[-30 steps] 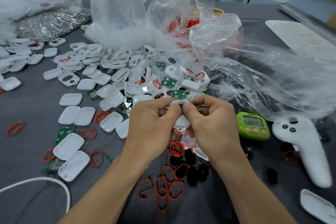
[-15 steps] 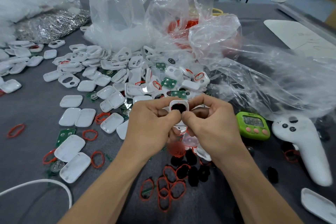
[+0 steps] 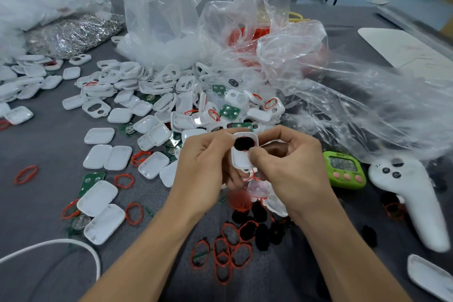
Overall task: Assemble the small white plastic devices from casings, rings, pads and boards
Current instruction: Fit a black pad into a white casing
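A small white casing (image 3: pixel 241 158) with a black oval pad (image 3: pixel 244 143) in its upper opening stands upright between both hands. My left hand (image 3: pixel 208 162) grips its left side, fingers curled behind it. My right hand (image 3: pixel 289 167) pinches its lower right edge with the thumb on the front. A thin red ring (image 3: pixel 252 178) hangs just below the casing. Loose red rings (image 3: pixel 221 252) and black pads (image 3: pixel 262 235) lie on the grey table under my wrists. A heap of white casings (image 3: pixel 157 95) and green boards (image 3: pixel 229 111) spreads behind my hands.
Crumpled clear plastic bags (image 3: pixel 306 68) rise behind the heap and to the right. A green timer (image 3: pixel 344 169) and a white controller (image 3: pixel 414 198) lie to the right. A white cable (image 3: pixel 81 247) curves at lower left. A bag of shiny metal parts (image 3: pixel 73 34) sits far left.
The casing has been turned face up and raised slightly, so its black pad now shows. My right thumb has slid down to its lower edge.
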### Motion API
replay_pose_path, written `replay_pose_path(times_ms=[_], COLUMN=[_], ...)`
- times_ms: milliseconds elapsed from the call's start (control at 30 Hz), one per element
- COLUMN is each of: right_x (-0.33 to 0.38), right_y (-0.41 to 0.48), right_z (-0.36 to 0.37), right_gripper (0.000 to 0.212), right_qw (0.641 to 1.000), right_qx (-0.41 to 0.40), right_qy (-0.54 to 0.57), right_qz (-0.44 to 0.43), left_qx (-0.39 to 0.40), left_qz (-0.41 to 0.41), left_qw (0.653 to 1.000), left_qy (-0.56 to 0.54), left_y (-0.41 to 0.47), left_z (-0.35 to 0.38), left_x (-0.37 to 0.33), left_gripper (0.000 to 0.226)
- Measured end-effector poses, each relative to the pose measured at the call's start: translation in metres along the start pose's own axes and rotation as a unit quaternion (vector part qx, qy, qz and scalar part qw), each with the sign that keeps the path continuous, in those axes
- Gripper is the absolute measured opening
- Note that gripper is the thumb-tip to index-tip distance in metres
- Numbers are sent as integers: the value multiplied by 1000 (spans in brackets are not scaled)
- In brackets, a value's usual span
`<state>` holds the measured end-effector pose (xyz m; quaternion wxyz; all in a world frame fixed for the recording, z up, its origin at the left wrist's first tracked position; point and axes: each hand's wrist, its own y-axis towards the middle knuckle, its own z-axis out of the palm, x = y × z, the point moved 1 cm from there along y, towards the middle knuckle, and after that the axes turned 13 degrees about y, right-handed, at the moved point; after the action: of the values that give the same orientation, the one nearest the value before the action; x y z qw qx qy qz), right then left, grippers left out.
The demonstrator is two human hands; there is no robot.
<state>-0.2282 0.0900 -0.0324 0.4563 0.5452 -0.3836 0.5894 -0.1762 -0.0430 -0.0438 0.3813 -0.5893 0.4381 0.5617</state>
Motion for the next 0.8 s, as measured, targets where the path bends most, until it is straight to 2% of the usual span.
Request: replay_pose_path(times_ms=[133,267,400,500,633,800], right_x=[0,2,5,6,6,12], right_y=[0,1,1,2,0,11], right_z=[0,-3,-3,-6,-7,-19], right_gripper=[6,16,26,18,11,24], right_qw=[1000,993,984,989,999,997], right_qx=[-1,10,27,14,-10,-72], right_qy=[26,107,152,118,-42,2], right_qz=[9,39,91,87,19,19], left_qx=[-13,96,187,198,179,175], left_qz=[-49,-98,-97,-108,-132,-152], left_qw=[999,978,956,948,948,930], left_qy=[-5,-154,-205,-224,-229,-286], left_y=[4,13,18,16,13,10], left_z=[-1,-7,-13,-15,-12,-16], left_x=[7,21,26,25,16,3], left_gripper=[36,41,41,40,39,38])
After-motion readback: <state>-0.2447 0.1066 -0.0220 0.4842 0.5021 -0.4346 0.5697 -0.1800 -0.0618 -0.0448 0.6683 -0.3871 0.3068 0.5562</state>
